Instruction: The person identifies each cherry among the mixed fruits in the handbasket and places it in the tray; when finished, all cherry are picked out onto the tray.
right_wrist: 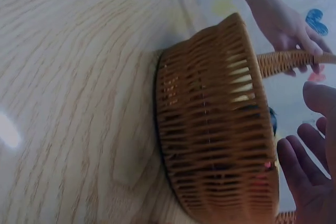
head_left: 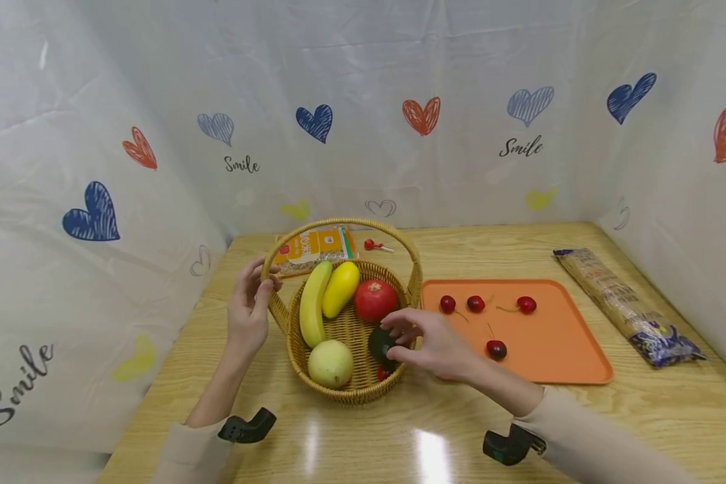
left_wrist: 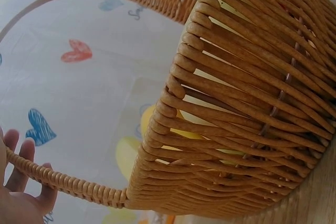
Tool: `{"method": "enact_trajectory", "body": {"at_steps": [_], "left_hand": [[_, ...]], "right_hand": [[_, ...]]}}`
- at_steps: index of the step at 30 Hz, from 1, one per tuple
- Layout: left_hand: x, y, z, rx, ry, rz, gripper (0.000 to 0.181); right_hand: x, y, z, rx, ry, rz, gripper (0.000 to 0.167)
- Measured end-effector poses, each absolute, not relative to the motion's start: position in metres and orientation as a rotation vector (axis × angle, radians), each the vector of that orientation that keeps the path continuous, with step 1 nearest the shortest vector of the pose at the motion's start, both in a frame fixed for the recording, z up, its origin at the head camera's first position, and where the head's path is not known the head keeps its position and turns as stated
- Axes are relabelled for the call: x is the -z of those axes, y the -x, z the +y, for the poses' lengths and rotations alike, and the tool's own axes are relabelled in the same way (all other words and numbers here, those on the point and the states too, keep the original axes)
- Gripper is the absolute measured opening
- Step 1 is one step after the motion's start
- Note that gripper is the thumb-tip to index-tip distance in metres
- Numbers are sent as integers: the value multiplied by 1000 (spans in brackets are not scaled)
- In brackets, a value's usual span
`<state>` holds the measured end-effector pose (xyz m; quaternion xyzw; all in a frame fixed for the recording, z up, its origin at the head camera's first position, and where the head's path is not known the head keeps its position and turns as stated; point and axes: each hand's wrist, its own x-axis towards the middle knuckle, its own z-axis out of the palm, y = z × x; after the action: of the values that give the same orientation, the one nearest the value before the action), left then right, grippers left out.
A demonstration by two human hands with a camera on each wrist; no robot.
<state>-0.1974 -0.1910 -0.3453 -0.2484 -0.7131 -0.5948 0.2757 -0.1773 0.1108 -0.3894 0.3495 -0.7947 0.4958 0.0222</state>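
A wicker basket with a tall handle stands on the table. My left hand grips the left side of its handle, thumb and fingers around it; the left wrist view shows the handle in that hand. Inside lie a banana, a yellow mango-like fruit, a pomegranate, a pale round fruit, a dark green avocado-like fruit and a cherry. Over the basket's right rim hovers my right hand, beside the dark green fruit, fingers loosely bent and apart, holding nothing in the right wrist view.
To the right, an orange tray carries several cherries with stems. A long printed packet lies beyond it. Behind the basket are an orange-and-white bag and a red lollipop. A heart-printed curtain surrounds the table.
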Motion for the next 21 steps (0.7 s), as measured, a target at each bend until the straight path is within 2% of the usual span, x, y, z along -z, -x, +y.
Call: {"method": "enact_trajectory", "body": {"at_steps": [16,21], "left_hand": [[347,196,-193,1575,648,-1932,37],[346,197,-192,1579,664,-1927,37]], "right_hand": [[387,179,90,-1441,-1098,-2566,38],[387,179,79,-1459,-1203,-2499,38]]}}
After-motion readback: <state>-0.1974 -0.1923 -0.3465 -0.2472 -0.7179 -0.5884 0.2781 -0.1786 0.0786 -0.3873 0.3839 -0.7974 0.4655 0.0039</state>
